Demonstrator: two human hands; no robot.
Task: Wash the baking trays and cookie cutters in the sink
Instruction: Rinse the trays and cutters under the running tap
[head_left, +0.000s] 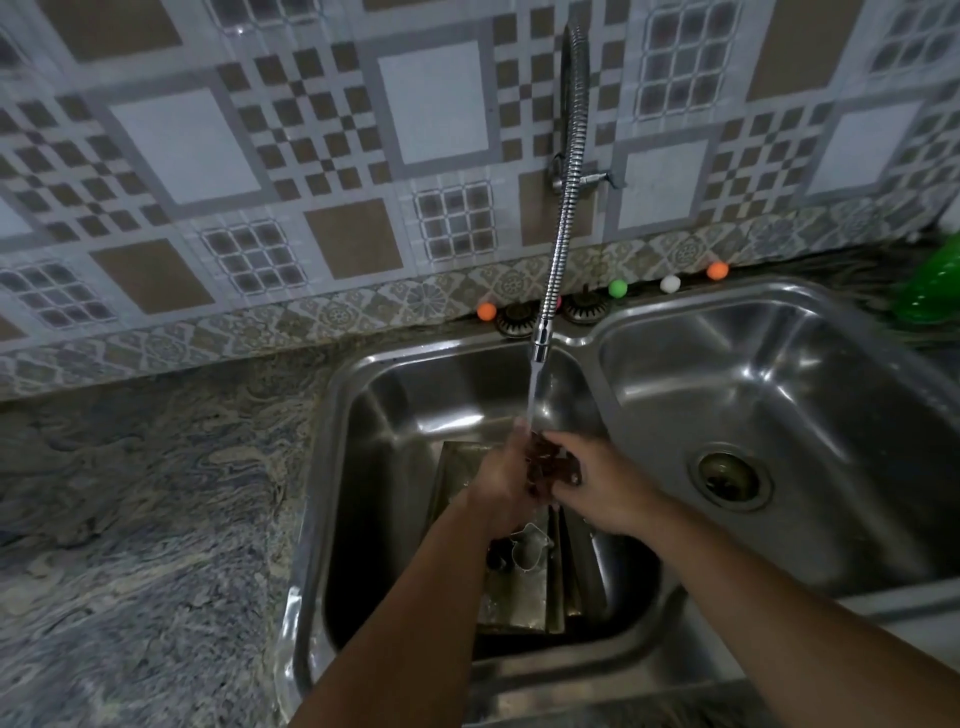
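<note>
Rinsing looks to be the step in hand: the left hand (501, 480) and the right hand (597, 480) meet under the stream from the ribbed flexible steel tap (563, 208), both curled round a small dark reddish-brown cookie cutter (550, 462) held between them above the left basin of the double stainless-steel sink (332, 467); how tightly each finger closes I cannot tell; below them flat grey metal baking trays (519, 592) lie in the basin, a shiny metal cookie cutter (530, 548) resting on top; next, I'd judge, the rinsed cutter needs setting aside, perhaps in the right basin, and the shiny one needs lifting into the water.
</note>
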